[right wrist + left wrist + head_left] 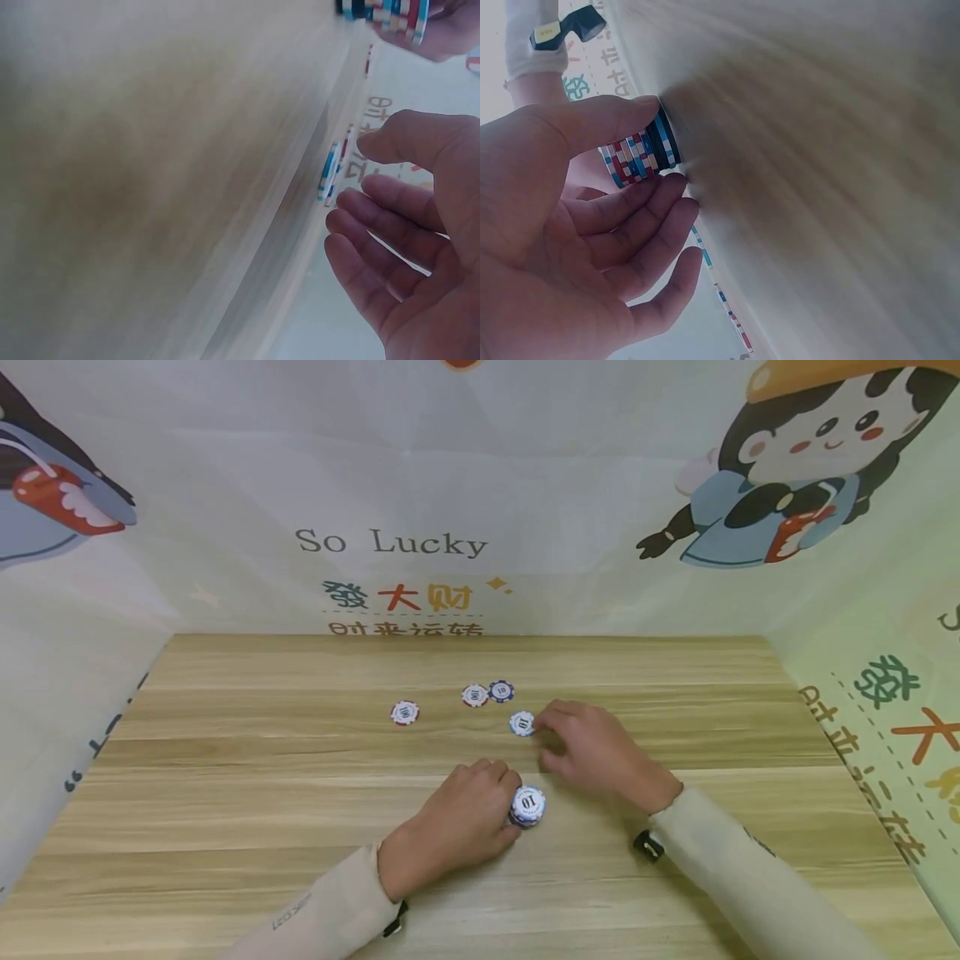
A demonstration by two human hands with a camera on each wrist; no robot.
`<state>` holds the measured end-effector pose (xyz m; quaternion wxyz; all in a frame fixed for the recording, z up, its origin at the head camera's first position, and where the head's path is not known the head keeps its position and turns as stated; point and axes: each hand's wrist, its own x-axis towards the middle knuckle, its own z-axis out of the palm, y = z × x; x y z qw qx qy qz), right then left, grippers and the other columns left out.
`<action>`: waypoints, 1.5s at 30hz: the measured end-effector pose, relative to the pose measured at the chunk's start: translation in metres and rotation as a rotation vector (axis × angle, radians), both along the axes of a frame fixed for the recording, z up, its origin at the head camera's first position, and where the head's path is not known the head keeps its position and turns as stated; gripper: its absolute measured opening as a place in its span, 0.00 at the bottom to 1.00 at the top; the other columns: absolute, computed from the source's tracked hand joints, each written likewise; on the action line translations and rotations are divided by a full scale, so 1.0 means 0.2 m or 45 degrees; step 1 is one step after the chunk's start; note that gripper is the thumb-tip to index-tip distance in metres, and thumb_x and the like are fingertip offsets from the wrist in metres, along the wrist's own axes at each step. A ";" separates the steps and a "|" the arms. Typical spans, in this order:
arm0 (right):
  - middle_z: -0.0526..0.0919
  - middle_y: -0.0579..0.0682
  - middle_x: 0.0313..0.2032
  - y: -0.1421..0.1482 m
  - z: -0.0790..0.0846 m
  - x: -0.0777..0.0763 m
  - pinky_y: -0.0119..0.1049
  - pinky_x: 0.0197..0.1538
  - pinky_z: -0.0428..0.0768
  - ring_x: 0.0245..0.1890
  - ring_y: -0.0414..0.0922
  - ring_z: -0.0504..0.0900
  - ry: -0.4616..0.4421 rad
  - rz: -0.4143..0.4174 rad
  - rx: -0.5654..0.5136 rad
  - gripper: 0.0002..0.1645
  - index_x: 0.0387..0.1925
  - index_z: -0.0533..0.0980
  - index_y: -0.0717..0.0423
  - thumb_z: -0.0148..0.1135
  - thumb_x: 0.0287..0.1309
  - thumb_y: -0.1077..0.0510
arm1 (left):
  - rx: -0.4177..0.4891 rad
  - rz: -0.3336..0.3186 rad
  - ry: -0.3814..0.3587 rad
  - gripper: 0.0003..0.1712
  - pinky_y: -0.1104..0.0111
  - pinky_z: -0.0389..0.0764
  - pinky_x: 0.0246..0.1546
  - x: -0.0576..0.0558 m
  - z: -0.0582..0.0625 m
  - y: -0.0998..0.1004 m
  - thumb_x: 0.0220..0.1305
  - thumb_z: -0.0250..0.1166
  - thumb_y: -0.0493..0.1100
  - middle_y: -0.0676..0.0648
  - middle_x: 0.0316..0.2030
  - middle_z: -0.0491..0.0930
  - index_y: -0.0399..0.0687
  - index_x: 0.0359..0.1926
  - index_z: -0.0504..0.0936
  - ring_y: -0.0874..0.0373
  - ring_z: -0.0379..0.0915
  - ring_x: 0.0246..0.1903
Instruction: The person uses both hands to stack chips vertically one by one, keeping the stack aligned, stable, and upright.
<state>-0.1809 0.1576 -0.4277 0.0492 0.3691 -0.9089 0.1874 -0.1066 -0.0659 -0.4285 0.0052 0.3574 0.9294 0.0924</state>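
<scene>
A short stack of poker chips (528, 807) stands on the table, its top white and light-blue chip marked 10. My left hand (467, 814) grips it from the left side. In the left wrist view the thumb lies along one side of the stack (639, 156) and fingertips touch the other. Farther out, my right hand (596, 747) reaches to a single light-blue chip (522, 723), fingertips right at its edge. From the right wrist, the fingers (367, 281) look loosely bent, with a gap between them and the thumb.
Behind that chip lie a red-edged 100 chip (474, 695) and a dark-blue 10 chip (502, 691), side by side. Another red-edged 100 chip (405, 712) lies farther left. Printed cloth walls (585, 527) enclose the wooden table (262, 777) at the back and sides.
</scene>
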 end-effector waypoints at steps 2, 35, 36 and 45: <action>0.90 0.58 0.50 0.00 0.00 -0.03 0.53 0.57 0.88 0.50 0.56 0.90 0.005 0.003 0.010 0.19 0.53 0.86 0.65 0.76 0.62 0.60 | -0.005 -0.001 0.003 0.26 0.58 0.84 0.37 0.00 0.00 0.00 0.64 0.81 0.52 0.43 0.43 0.85 0.36 0.51 0.86 0.50 0.82 0.42; 0.89 0.53 0.49 -0.09 -0.01 -0.15 0.49 0.54 0.87 0.47 0.51 0.88 -0.060 0.073 0.142 0.20 0.55 0.87 0.58 0.76 0.62 0.61 | 0.010 0.001 0.039 0.24 0.58 0.83 0.36 0.00 -0.01 0.01 0.65 0.80 0.52 0.43 0.41 0.85 0.37 0.48 0.86 0.50 0.82 0.40; 0.88 0.53 0.48 -0.09 -0.01 -0.15 0.49 0.53 0.87 0.46 0.51 0.88 -0.052 0.074 0.147 0.20 0.54 0.87 0.58 0.76 0.61 0.61 | 0.011 -0.001 0.043 0.24 0.58 0.83 0.36 0.00 -0.01 0.01 0.64 0.80 0.52 0.43 0.41 0.85 0.37 0.48 0.86 0.51 0.82 0.40; 0.86 0.51 0.42 -0.08 -0.01 -0.13 0.43 0.45 0.86 0.39 0.47 0.84 -0.051 0.098 0.169 0.21 0.51 0.87 0.60 0.77 0.55 0.59 | 0.017 -0.001 0.052 0.24 0.59 0.82 0.34 0.00 -0.02 0.01 0.64 0.80 0.52 0.44 0.40 0.84 0.37 0.48 0.86 0.51 0.81 0.40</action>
